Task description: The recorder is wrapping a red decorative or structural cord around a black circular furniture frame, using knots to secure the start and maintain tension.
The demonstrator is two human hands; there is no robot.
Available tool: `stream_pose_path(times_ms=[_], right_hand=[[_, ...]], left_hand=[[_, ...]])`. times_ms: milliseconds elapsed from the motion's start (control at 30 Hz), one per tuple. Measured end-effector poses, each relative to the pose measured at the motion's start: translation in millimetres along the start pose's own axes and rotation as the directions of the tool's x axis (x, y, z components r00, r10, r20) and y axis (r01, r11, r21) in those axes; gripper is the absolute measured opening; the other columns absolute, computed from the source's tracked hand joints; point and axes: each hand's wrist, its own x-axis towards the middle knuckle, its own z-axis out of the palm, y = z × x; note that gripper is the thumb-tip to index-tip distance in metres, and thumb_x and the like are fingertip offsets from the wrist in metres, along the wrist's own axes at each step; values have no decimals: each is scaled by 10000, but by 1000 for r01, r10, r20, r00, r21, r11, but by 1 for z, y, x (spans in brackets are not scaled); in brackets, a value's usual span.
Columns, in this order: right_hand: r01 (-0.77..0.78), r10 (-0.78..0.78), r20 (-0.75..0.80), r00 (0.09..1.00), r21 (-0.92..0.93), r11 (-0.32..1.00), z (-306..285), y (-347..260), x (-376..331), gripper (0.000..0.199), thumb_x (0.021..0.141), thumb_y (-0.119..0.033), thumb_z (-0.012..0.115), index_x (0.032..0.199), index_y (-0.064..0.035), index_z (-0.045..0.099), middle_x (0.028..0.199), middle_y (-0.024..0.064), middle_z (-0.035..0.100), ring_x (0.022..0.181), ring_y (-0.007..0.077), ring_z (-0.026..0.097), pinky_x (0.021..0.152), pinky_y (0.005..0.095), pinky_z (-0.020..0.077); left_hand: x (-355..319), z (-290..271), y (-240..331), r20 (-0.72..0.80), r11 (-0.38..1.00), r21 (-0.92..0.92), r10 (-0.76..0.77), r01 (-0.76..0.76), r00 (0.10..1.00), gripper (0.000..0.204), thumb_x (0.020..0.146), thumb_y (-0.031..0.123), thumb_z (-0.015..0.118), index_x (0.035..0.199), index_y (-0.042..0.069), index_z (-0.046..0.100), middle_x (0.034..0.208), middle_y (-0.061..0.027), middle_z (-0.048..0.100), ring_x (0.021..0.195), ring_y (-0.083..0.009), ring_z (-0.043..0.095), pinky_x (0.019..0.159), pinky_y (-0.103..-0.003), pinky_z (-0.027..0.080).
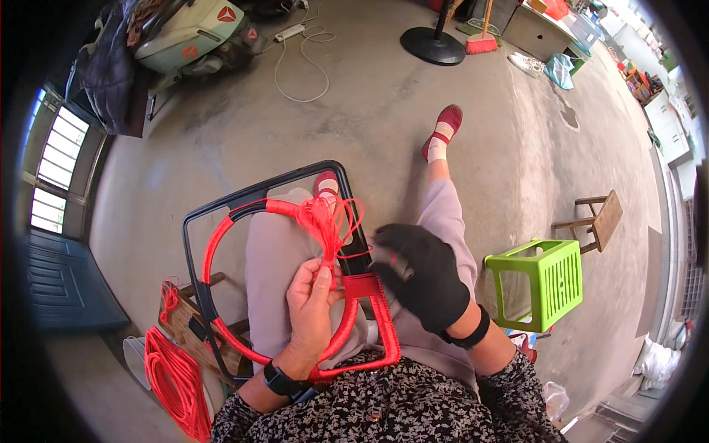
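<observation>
A black rectangular frame (258, 186) with a ring inside it (212, 255) rests across my lap. Red cord is wound tightly round much of the ring and round the frame's lower right corner. My left hand (310, 303), bare and with a watch on the wrist, pinches the neck of a looped bundle of red cord (322, 225), whose loops fan out above the fingers. Just right of the frame is my right hand (421, 273) in a black glove, fingers curled. A red strand runs from the bundle toward it, and a bit of red shows between its fingers.
A big coil of red cord (176, 384) hangs beside a wooden stool (185, 328) at lower left. To the right stand a green plastic stool (546, 284) and a small wooden stool (605, 221). A scooter (192, 37), a power strip (290, 32) and a broom (481, 44) are farther off.
</observation>
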Motion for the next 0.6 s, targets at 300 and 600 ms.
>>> stream_pose_path(times_ms=[300,600], right_hand=[[-840,269,797,541,500,210,44,25,-31,327,855,-128,601,1166,-30,582,1011,57,642,868,102,584,742,255,482],[-163,808,-90,583,961,225,-25,63,-90,156,919,-120,477,965,-9,577,1009,113,618,996,229,577,878,308,463]], left_hand=[[4,1,-13,107,985,-75,-146,155,983,252,933,51,474,1174,19,542,1128,-69,608,964,-131,596,860,-254,468],[0,3,4,13,966,-163,-203,203,979,204,948,143,502,1108,18,527,946,-40,618,802,-96,611,698,-236,516]])
